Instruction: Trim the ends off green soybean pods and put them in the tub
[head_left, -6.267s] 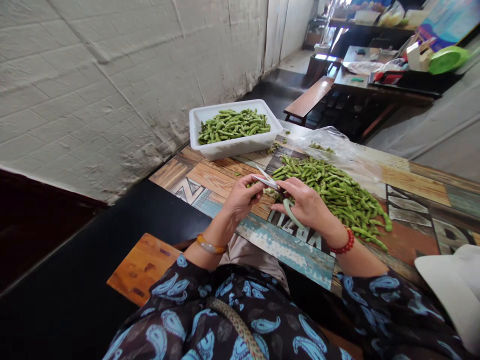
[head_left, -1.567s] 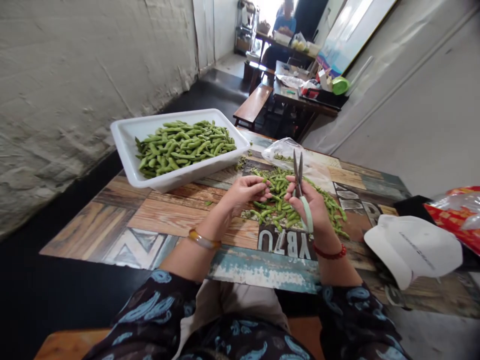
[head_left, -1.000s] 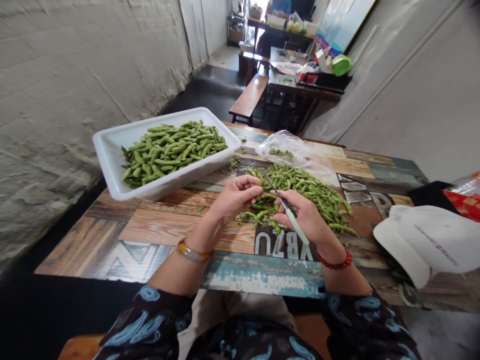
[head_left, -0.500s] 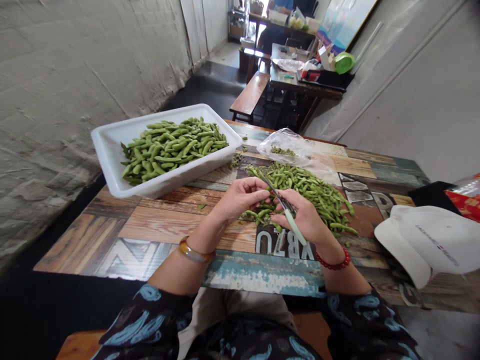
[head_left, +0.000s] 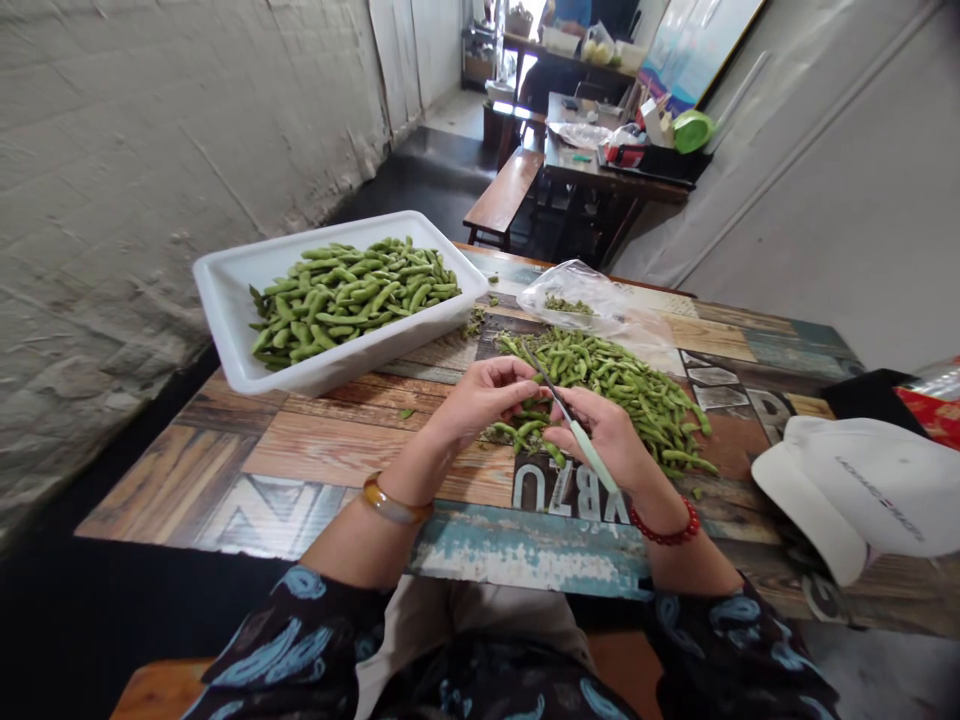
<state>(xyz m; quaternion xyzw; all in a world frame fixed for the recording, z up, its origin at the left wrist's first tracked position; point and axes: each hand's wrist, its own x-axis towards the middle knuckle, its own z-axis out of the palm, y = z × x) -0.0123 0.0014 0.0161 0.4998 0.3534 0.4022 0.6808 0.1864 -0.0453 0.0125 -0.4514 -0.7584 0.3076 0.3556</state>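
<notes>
My right hand (head_left: 600, 430) is closed on a slim tool with a pale green handle (head_left: 595, 458); its dark metal part points up and left. Close beside it, my left hand (head_left: 491, 393) has its thumb and fingers pinched together, and what they hold is too small to make out. Behind and right of my hands lies a heap of green pods (head_left: 622, 375) on the patterned wooden table (head_left: 330, 445). More pods (head_left: 360, 295) fill part of a white plastic tub (head_left: 337, 375) on the left. A clear plastic bag (head_left: 574, 285) with green scraps lies behind the heap.
A white cap (head_left: 862, 485) sits on the table at the right, beside a black object and red packaging (head_left: 934, 410). Beyond the table are a wooden bench (head_left: 506, 188) and another table (head_left: 592, 165) with assorted things. A person in blue (head_left: 571, 14) is partly visible at the back.
The view has shifted slightly. The tool in my right hand has turned a little, and its dark part looks narrower. My left hand stays nearly where it was.
</notes>
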